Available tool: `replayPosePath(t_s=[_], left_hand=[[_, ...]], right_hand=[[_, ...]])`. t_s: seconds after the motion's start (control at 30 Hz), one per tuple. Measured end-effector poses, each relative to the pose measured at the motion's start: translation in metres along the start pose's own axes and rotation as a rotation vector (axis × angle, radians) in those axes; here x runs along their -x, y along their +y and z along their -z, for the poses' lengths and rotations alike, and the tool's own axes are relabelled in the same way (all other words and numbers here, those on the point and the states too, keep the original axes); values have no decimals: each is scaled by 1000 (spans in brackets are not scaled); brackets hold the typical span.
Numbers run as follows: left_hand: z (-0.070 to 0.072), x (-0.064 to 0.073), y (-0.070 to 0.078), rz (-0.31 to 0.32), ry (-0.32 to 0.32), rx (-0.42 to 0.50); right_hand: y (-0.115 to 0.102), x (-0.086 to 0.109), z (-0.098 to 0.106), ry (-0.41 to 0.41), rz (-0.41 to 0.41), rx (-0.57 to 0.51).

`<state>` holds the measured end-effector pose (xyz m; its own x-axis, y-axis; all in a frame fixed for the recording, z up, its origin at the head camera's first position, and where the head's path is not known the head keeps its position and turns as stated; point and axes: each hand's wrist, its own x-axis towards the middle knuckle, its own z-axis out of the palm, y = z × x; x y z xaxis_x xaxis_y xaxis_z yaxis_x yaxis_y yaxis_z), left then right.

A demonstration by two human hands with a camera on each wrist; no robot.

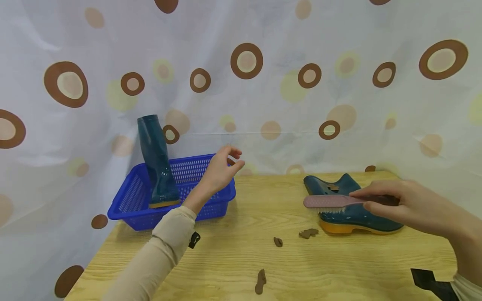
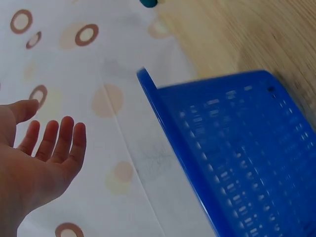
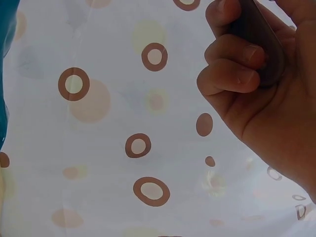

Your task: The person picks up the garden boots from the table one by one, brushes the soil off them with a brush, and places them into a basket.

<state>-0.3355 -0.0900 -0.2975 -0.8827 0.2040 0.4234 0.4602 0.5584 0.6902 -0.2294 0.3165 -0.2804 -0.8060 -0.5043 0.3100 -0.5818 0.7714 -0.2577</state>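
Observation:
My right hand grips a scrubbing brush by its handle, fingers curled round the dark end in the right wrist view. Pink-backed, the brush points left with white bristles down, overlapping a dark teal rubber boot. That boot lies low on the table, its tan sole edge towards me and a brown patch of mud on its shaft. My left hand holds nothing; its fingers are loosely bent beside the blue basket. A second teal boot stands in the basket, leaning back.
Several brown mud bits lie on the wooden table, among them a long piece near the front, a small lump and a ragged flake by the boot. A white spotted curtain hangs behind.

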Motion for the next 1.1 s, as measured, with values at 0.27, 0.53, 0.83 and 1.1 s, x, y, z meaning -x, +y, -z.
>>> replayPosePath(t_s=[0.27,0.53,0.83,1.1], left_hand=[[-30,-12,17,-23,-66,20],[-54,-22,17,2,-107,-2],[-86,-27,15,34,-200,-30],[-126,-32,17,97,-281,-31]], right_hand=[[1,4,2,47,21,-1],[5,7,6,55,-6,31],[6,7,7,76,-9,24],[7,9,7,76,-13,19]])
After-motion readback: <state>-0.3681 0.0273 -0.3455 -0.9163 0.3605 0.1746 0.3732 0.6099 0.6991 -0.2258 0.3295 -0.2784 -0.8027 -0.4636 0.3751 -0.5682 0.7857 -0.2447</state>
